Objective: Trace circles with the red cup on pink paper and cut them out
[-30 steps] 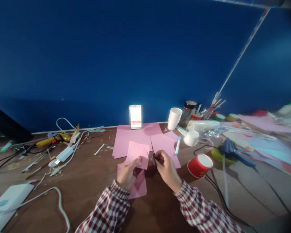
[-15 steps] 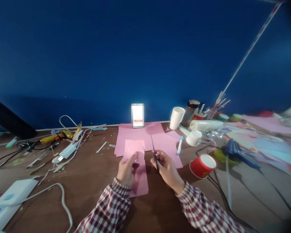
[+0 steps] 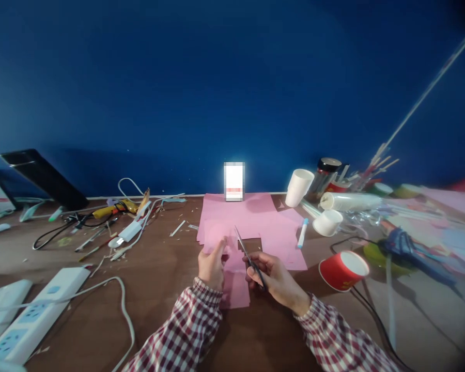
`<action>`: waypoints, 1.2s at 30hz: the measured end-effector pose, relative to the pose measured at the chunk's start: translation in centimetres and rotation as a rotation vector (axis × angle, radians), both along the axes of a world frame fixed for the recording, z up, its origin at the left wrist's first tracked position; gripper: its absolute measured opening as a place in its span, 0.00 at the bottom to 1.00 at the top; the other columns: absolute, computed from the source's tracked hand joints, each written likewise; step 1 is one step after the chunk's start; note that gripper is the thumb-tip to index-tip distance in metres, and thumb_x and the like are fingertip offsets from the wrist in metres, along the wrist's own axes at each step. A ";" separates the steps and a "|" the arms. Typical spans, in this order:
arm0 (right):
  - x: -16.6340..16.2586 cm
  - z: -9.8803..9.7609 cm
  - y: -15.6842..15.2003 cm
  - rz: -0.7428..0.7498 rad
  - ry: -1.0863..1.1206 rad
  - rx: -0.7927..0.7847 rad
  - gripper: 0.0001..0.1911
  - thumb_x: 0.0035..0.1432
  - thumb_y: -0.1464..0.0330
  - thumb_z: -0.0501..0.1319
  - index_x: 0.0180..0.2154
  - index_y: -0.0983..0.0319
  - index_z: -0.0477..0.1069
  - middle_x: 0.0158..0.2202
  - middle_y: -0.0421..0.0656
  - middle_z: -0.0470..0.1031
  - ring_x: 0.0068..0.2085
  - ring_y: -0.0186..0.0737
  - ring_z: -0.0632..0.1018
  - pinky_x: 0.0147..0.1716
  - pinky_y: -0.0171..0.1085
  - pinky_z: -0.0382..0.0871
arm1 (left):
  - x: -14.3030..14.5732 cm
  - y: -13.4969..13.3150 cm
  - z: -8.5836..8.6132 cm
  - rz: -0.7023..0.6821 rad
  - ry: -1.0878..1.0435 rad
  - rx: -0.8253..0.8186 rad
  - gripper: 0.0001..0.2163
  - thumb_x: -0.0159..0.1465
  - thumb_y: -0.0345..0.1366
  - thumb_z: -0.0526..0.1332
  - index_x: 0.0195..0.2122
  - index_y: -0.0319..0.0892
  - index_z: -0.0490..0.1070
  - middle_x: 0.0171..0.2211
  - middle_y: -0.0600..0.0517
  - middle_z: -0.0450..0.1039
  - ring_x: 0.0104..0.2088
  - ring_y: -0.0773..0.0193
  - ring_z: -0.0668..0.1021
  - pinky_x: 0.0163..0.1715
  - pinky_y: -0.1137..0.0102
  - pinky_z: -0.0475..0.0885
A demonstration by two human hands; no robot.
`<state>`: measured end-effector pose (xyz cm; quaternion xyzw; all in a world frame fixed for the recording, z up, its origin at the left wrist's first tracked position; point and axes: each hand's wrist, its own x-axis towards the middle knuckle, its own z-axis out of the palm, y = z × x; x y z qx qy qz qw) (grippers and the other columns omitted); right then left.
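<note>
Between the thumb and fingers of my left hand (image 3: 211,267) is a piece of pink paper (image 3: 216,231); its far edge blends into the sheets behind. My right hand (image 3: 277,281) grips a pair of scissors (image 3: 258,269) by the dark handles, with the blades slanting up and left beside the held paper. Whether the blades touch the paper, I cannot tell. Under my hands a pink paper strip (image 3: 236,292) lies on the table. Larger pink sheets (image 3: 242,206) are spread behind, and a white marker with a blue cap (image 3: 303,232) rests on their right side.
On the right stand a red paper cup (image 3: 343,274), white cups (image 3: 299,187), a jar (image 3: 325,175) and a blue glue gun (image 3: 414,253). To the left are a white power strip (image 3: 42,310), cables and a yellow-handled tool (image 3: 104,212). A blue wall (image 3: 232,93) closes off the back.
The view has turned left, so everything sits further right. My right hand has tilted the scissors leftward, bringing their tips nearer the held paper. My left hand keeps its grip.
</note>
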<state>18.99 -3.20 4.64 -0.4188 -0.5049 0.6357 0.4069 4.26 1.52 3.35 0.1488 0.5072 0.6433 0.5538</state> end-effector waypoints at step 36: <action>0.3 0.4 0.6 -0.079 -0.001 -0.030 0.20 0.50 0.56 0.65 0.40 0.63 0.68 0.25 0.38 0.71 0.23 0.31 0.71 0.18 0.28 0.60 | 0.5 -1.5 1.8 -0.292 -0.012 -0.124 0.14 0.44 0.40 0.71 0.26 0.39 0.70 0.14 0.58 0.64 0.13 0.73 0.64 0.11 0.76 0.53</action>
